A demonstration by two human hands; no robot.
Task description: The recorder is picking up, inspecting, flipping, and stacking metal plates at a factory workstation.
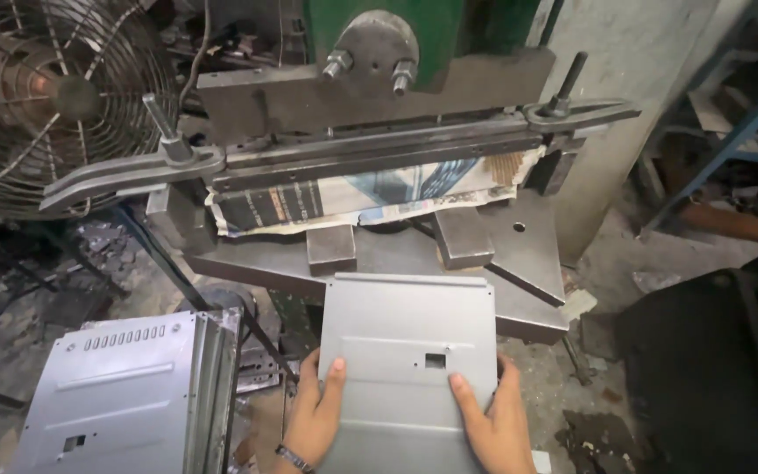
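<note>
I hold a flat grey sheet-metal panel with a small square hole and a bent far edge, in front of a press machine. My left hand grips its lower left edge, thumb on top. My right hand grips its lower right edge, thumb on top. The panel's far edge lies on the machine's steel bed, just short of two steel blocks. Above the blocks, folded newspaper is wedged under the long clamped die bar.
A stack of similar grey panels with slots stands at the lower left. A wire-caged fan is at the upper left. A blue metal rack stands at the right, a dark bulky object below it. Scrap litters the floor.
</note>
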